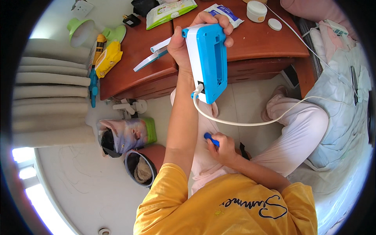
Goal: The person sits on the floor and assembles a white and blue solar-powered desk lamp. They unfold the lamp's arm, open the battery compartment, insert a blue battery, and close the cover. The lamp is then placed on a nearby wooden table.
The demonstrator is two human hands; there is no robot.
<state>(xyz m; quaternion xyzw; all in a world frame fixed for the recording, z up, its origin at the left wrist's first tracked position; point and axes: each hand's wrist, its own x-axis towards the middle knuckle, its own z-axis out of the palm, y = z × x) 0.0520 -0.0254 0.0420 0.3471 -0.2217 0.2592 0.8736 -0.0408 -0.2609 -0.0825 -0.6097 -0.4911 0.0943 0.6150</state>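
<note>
My left hand is raised over the front of the desk, shut around a white-and-blue plastic device. Its blue face, with a long rectangular recess, is turned towards me. Flat white-and-blue arms stick out to the left behind my wrist; how they join the device is hidden. The plug of a white cable sits in the device's lower end. Lower down, above my thigh, my right hand grips a small blue cylinder, partly covered by the fingers.
The wooden desk carries wipes packs, a white jar and its lid. At left are a yellow pack and a curtain. A bin and a bag stand below. The cable runs right to the bed.
</note>
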